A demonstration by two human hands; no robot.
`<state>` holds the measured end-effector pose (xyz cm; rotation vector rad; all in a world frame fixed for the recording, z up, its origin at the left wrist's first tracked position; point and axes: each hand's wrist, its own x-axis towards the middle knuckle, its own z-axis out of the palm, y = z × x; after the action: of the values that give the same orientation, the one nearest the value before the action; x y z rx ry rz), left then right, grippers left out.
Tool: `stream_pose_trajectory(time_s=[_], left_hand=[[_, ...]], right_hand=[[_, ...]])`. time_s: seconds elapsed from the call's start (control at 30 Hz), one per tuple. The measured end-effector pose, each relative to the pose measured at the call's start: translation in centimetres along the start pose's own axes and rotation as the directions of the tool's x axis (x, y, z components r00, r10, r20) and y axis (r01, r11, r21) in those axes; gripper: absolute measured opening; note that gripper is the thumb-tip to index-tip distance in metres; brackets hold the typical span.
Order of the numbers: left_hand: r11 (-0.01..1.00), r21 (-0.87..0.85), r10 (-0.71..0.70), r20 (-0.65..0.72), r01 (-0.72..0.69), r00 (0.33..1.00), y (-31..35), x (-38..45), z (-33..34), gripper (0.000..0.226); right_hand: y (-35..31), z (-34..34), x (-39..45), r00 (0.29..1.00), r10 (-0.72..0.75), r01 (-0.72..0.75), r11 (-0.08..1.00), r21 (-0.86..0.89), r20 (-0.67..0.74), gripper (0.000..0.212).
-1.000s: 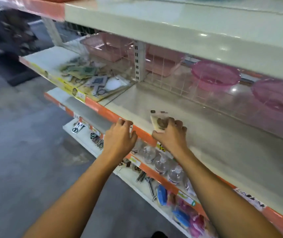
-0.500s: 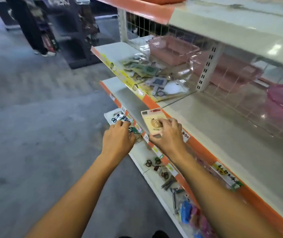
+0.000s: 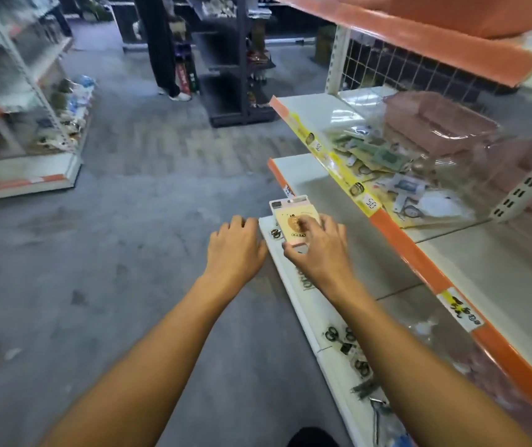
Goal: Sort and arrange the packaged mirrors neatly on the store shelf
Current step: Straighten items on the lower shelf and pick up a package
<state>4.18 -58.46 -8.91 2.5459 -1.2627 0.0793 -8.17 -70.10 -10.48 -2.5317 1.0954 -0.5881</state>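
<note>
My right hand grips a packaged mirror, a cream card with a round gold mirror and a pink top edge, held in front of the shelving over the lower shelf's left end. My left hand hovers just left of it with fingers curled downward and nothing in it. A loose pile of other packaged mirrors lies on the middle shelf behind a yellow price strip, up and to the right of my hands.
Pink plastic baskets stand behind the pile. The bottom shelf carries small scissors and metal items. A person's legs stand by a dark rack across the aisle. Another shelf unit is at left.
My view has swung left toward the aisle. My right hand has carried the packaged mirror leftward along the shelf front and lower, with my left hand moving alongside.
</note>
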Motion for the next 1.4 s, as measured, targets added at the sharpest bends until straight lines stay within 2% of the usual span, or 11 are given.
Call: stream_pose_trajectory(time_s=[0.23,0.6,0.83,1.13,1.4], left_hand=[[0.998,0.005,-0.06,-0.017,0.06,0.998,-2.2,4.4,1.6,0.042],[0.977,0.06,-0.202,-0.061,0.205,0.978,-5.5,16.2,3.2,0.047],[0.963,0.059,-0.259,-0.064,0.263,0.964,-7.9,21.9,3.8,0.046],[0.986,0.013,-0.165,-0.05,0.166,0.985,-13.1,32.3,5.7,0.048],[0.999,-0.036,-0.009,-0.024,0.008,1.0,-18.8,45.1,6.1,0.046]], right_hand=[[-0.6,3.0,5.8,0.999,-0.045,0.044,0.999,0.026,0.015,0.053],[-2.3,7.7,19.8,0.979,-0.193,0.187,0.978,0.089,0.063,0.053],[-3.2,10.1,25.9,0.971,-0.222,0.211,0.971,0.113,0.087,0.055],[-5.0,14.5,34.1,0.981,-0.185,0.179,0.98,0.081,0.066,0.053],[-8.5,18.8,44.5,1.0,-0.018,0.018,0.999,0.044,-0.009,0.054]])
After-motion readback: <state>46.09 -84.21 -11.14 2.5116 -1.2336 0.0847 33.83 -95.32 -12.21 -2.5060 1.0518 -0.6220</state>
